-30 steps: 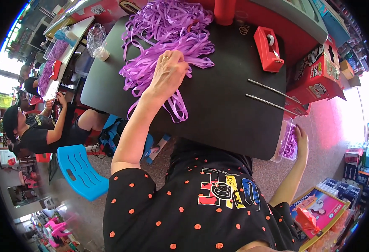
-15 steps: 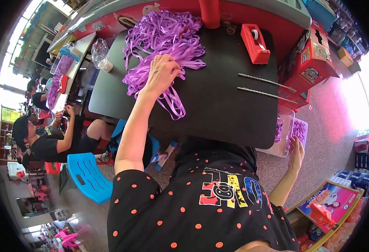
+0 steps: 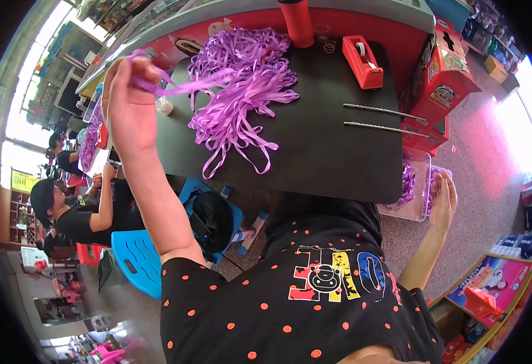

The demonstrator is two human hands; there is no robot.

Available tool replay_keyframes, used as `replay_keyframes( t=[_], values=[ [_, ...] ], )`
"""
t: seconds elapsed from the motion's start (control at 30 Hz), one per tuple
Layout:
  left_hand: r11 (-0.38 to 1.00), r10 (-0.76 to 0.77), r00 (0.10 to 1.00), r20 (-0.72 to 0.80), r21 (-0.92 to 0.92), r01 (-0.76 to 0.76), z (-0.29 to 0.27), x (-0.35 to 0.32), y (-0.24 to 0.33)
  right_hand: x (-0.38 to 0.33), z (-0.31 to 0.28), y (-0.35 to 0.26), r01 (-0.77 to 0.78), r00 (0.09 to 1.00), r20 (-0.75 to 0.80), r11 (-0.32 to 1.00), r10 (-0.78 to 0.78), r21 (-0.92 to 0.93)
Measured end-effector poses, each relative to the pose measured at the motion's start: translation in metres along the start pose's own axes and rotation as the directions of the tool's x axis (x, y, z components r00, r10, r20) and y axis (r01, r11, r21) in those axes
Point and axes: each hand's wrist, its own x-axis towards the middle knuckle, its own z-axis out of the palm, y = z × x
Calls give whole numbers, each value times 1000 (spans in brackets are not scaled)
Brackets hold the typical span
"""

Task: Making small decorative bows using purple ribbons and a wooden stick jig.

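Just left of the ribbon pile [image 3: 241, 70], a purple strand [image 3: 192, 86] was pinched, strung out sideways, by the nearer left hand [image 3: 131, 94] — the right hand's [image 3: 443, 203] grip couldn't be made out.

Large coloured lettering [image 3: 338, 276] stands on the black dotted shirt [image 3: 278, 303]; print [image 3: 452, 60] on the red box [image 3: 438, 79] is unreadable.

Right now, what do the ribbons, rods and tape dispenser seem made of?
Ribbons: probably satiny synthetic fabric, given soft sheen and loose folds; exact fibre unclear.
Rods: likely bare metal, grey with bright glints.
Tape dispenser: seemingly hard, smooth plastic, evenly red with moulded edges.
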Motion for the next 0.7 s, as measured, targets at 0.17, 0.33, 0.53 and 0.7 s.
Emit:
replay_keyframes(
  t=[0.17,0.33,0.53,0.7],
  values=[
    [891,-454,702,548,268,367,103,-33,-2,-21,87,-58,212,905,361,974,-226,79],
    [822,-532,350,771,370,432,189,-46,-38,-40,169,-116,307,758,541,931,-364,197],
    [883,-389,145,910,323,342,259,-43,-92,-34,133,-154,34,871,490,999,-49,39],
    [901,-228,5,974,210,381,303,-53,-167,-11,85,-165,78,921,390,973,14,-219]
  ],
)
